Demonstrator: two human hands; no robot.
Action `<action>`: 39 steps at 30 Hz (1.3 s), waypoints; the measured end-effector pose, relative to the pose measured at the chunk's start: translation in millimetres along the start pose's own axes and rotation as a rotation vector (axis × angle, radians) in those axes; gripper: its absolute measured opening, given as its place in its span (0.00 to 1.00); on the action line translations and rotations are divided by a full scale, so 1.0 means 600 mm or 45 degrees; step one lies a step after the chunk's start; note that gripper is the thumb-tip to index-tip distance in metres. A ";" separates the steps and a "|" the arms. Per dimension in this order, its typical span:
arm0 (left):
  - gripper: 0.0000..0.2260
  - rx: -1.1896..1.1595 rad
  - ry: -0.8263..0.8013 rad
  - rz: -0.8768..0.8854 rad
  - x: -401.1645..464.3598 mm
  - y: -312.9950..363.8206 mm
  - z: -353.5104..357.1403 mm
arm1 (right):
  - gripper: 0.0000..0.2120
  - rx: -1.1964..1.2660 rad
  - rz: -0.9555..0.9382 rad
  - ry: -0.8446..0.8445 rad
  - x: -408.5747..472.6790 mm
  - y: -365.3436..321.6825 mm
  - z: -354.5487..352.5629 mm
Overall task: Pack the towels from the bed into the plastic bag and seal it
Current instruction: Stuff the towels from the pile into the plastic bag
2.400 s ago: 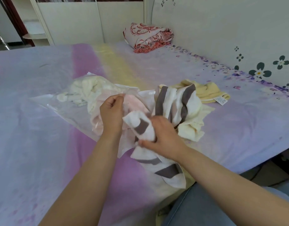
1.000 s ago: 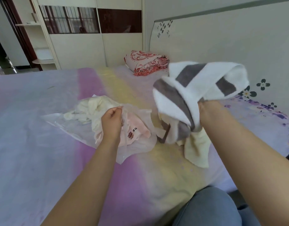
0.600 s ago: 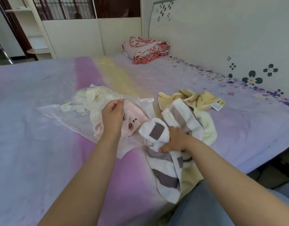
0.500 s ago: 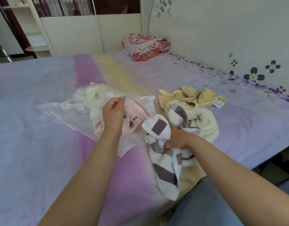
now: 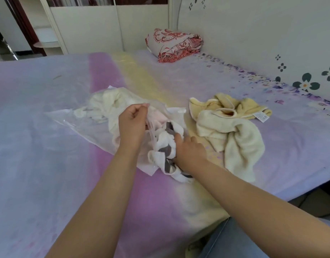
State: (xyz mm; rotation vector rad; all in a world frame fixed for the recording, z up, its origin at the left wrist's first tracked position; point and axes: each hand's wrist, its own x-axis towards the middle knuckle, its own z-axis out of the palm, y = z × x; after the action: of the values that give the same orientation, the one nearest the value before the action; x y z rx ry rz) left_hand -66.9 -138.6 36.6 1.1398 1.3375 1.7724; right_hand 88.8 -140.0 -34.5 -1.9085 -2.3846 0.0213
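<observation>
A clear plastic bag (image 5: pixel 67 121) lies on the bed with a cream towel (image 5: pixel 108 105) and a pink towel (image 5: pixel 158 117) inside it. My left hand (image 5: pixel 132 121) pinches the upper lip of the bag's mouth and holds it up. My right hand (image 5: pixel 188 151) presses a white towel with grey stripes (image 5: pixel 166 144) into the mouth; part of it still trails outside towards me. A pale cream towel (image 5: pixel 233 135) and a yellow towel (image 5: pixel 225 105) lie loose to the right of the bag.
The bed (image 5: pixel 39 164) has a lilac, pink and yellow sheet. A folded red-patterned blanket (image 5: pixel 173 44) sits at the far end by the headboard wall (image 5: pixel 262 34). The bed's edge drops off at the lower right, beside my knee (image 5: pixel 235 239).
My right hand swung the striped towel up, brought it down by the bag's mouth, and now has it partly inside. My left hand kept hold of the bag's lip.
</observation>
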 end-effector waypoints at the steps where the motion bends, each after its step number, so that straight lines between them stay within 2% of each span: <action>1: 0.06 0.040 -0.026 0.028 0.000 0.002 -0.002 | 0.38 0.023 0.085 -0.062 0.011 -0.003 0.004; 4: 0.07 0.171 -0.125 0.102 -0.001 0.002 -0.011 | 0.46 0.074 0.244 -0.328 0.061 -0.013 -0.003; 6: 0.08 0.205 -0.180 0.128 -0.006 0.001 -0.015 | 0.48 0.268 0.254 -0.389 0.097 -0.031 -0.019; 8: 0.10 0.188 -0.223 0.126 -0.009 0.003 -0.018 | 0.41 0.741 0.284 -0.305 0.128 -0.061 -0.026; 10: 0.11 0.159 -0.222 0.099 -0.007 0.006 -0.023 | 0.33 1.372 0.387 -0.350 0.146 -0.093 -0.023; 11: 0.11 0.152 -0.204 0.079 -0.003 0.007 -0.028 | 0.33 1.623 0.353 -0.412 0.147 -0.105 -0.018; 13: 0.11 0.150 -0.166 0.042 0.006 0.004 -0.042 | 0.34 1.833 0.155 -0.497 0.132 -0.116 -0.004; 15: 0.11 0.139 -0.154 0.027 0.011 -0.001 -0.056 | 0.32 1.691 -0.054 -0.429 0.108 -0.107 0.010; 18: 0.10 0.169 -0.179 0.090 0.013 -0.007 -0.060 | 0.25 1.122 -0.139 -0.009 0.089 -0.077 0.029; 20: 0.10 0.196 -0.209 0.149 0.011 -0.010 -0.056 | 0.25 0.898 -0.103 0.007 0.082 -0.070 0.029; 23: 0.09 0.180 -0.250 0.201 0.005 -0.009 -0.050 | 0.28 0.700 -0.052 -0.148 0.096 -0.092 0.025; 25: 0.11 0.160 -0.233 0.210 0.000 -0.007 -0.044 | 0.24 0.850 -0.072 -0.194 0.119 -0.124 0.019; 28: 0.14 0.141 -0.161 0.151 -0.003 -0.004 -0.039 | 0.10 1.687 -0.050 -0.499 0.135 -0.168 -0.003; 29: 0.13 0.130 -0.140 0.124 -0.002 -0.004 -0.042 | 0.09 1.818 -0.061 -0.559 0.136 -0.175 -0.003; 31: 0.13 0.116 -0.124 0.092 0.000 -0.006 -0.048 | 0.09 1.737 -0.155 -0.577 0.129 -0.173 0.001; 32: 0.12 0.105 -0.124 0.087 -0.001 -0.008 -0.049 | 0.07 1.623 -0.210 -0.532 0.123 -0.164 0.005; 34: 0.12 0.074 -0.136 0.081 -0.004 -0.014 -0.045 | 0.11 1.435 -0.295 -0.372 0.109 -0.134 0.006; 36: 0.11 0.041 -0.148 0.068 -0.007 -0.021 -0.035 | 0.15 1.370 -0.231 -0.248 0.089 -0.092 0.005; 37: 0.11 0.028 -0.150 0.065 -0.007 -0.024 -0.030 | 0.17 1.275 -0.169 -0.133 0.078 -0.065 0.008; 39: 0.15 -0.002 -0.157 0.064 -0.008 -0.030 -0.020 | 0.14 0.958 -0.048 0.247 0.053 -0.005 0.006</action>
State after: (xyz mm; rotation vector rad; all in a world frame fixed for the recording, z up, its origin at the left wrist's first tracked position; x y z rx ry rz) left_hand -76.2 -142.5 16.5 1.2712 1.2446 1.7081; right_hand 78.8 -109.2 -36.0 -1.4240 -1.8881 0.6042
